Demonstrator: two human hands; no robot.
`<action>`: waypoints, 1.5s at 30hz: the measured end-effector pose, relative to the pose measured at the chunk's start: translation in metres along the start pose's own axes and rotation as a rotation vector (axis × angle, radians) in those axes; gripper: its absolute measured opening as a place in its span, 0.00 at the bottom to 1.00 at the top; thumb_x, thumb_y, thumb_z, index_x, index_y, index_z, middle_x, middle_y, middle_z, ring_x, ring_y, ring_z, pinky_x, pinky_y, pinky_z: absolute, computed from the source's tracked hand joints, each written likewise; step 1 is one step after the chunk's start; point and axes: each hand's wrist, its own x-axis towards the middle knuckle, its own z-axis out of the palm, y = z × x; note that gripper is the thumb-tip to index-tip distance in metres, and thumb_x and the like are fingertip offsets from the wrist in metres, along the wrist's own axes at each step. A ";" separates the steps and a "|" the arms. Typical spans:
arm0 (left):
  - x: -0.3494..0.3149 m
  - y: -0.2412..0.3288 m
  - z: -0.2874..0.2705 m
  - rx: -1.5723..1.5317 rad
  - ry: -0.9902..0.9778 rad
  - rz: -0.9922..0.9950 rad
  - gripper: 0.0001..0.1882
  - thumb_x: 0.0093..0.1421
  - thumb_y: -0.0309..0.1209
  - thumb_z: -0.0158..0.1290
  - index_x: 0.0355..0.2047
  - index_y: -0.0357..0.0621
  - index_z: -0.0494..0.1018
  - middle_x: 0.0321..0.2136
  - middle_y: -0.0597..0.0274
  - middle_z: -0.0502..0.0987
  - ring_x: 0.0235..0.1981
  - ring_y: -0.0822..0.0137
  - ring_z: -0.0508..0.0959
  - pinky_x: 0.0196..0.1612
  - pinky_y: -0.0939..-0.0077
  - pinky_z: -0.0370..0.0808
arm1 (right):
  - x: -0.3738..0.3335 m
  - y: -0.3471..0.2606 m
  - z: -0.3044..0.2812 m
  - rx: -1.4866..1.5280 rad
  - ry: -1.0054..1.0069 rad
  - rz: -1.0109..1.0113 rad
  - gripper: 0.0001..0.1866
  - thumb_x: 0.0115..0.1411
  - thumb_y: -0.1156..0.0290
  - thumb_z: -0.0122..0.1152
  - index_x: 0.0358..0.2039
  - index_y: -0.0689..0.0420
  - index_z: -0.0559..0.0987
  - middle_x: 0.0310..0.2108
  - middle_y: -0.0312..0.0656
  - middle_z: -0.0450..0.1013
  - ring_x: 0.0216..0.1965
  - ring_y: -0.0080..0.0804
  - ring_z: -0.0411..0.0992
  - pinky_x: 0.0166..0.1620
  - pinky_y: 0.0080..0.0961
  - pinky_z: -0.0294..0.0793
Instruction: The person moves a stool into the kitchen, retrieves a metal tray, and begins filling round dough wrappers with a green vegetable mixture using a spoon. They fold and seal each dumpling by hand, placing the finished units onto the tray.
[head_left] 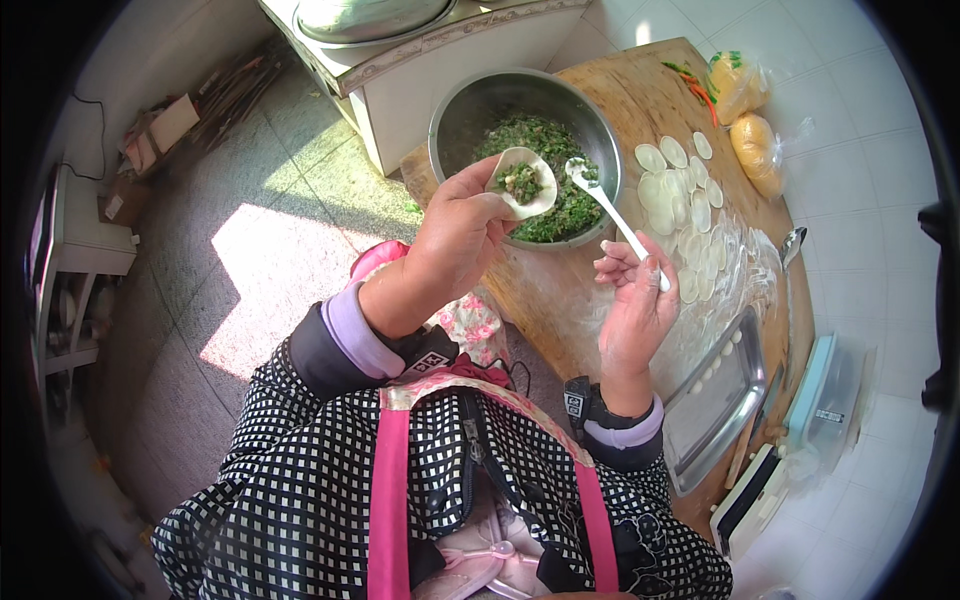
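My left hand (450,235) holds a round dumpling wrapper (541,203) at the near rim of a large metal bowl. A small mound of green filling (519,183) sits in the middle of the wrapper. Between the fingers of my right hand (640,310) is a white plastic spoon (622,224), its head over the bowl with bits of filling on it. Chopped green filling (545,140) covers much of the bottom of the metal bowl (455,110), which stands on the wooden board. Right of it, several pale wrappers (660,200) lie spread and overlapping on the board.
A metal tray (690,455) with a few small pale pieces rests on the right side of the wooden board (540,290). Bagged yellow food (757,150) and red and green peppers (695,85) lie at the far right. A light-blue plastic box (815,385) stands beyond the tray.
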 end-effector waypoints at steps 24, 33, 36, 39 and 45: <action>-0.034 -0.037 -0.006 0.254 -0.104 -0.267 0.13 0.64 0.29 0.46 0.45 0.33 0.70 0.39 0.59 0.75 0.41 0.71 0.75 0.46 0.74 0.73 | -0.029 0.013 0.002 -0.720 -0.256 -0.787 0.18 0.43 0.80 0.66 0.37 0.56 0.77 0.38 0.37 0.71 0.40 0.37 0.69 0.42 0.32 0.70; -0.044 -0.049 -0.010 0.309 -0.010 -0.279 0.11 0.62 0.26 0.49 0.43 0.33 0.72 0.37 0.60 0.75 0.38 0.73 0.75 0.41 0.80 0.74 | -0.043 0.017 0.007 -0.738 -0.159 -0.723 0.19 0.42 0.78 0.68 0.38 0.56 0.78 0.36 0.38 0.72 0.36 0.36 0.69 0.38 0.29 0.70; -0.047 -0.052 -0.010 0.284 -0.025 -0.248 0.10 0.63 0.27 0.47 0.43 0.34 0.71 0.37 0.59 0.76 0.38 0.71 0.76 0.42 0.77 0.75 | -0.044 0.016 0.006 -0.731 -0.145 -0.671 0.16 0.42 0.79 0.67 0.35 0.56 0.79 0.34 0.37 0.72 0.35 0.36 0.69 0.38 0.29 0.70; -0.048 -0.053 -0.009 0.349 -0.057 -0.225 0.10 0.63 0.27 0.48 0.42 0.34 0.71 0.38 0.59 0.75 0.38 0.72 0.75 0.43 0.77 0.74 | -0.046 0.015 0.005 -0.697 -0.142 -0.600 0.13 0.42 0.80 0.66 0.32 0.56 0.78 0.32 0.37 0.72 0.34 0.36 0.69 0.38 0.29 0.69; -0.053 -0.056 -0.010 0.449 -0.116 -0.177 0.09 0.63 0.26 0.48 0.39 0.32 0.71 0.34 0.60 0.75 0.34 0.73 0.76 0.41 0.78 0.77 | -0.048 0.015 0.004 -0.592 -0.056 -0.470 0.11 0.44 0.79 0.65 0.30 0.56 0.77 0.31 0.38 0.71 0.34 0.36 0.68 0.38 0.29 0.68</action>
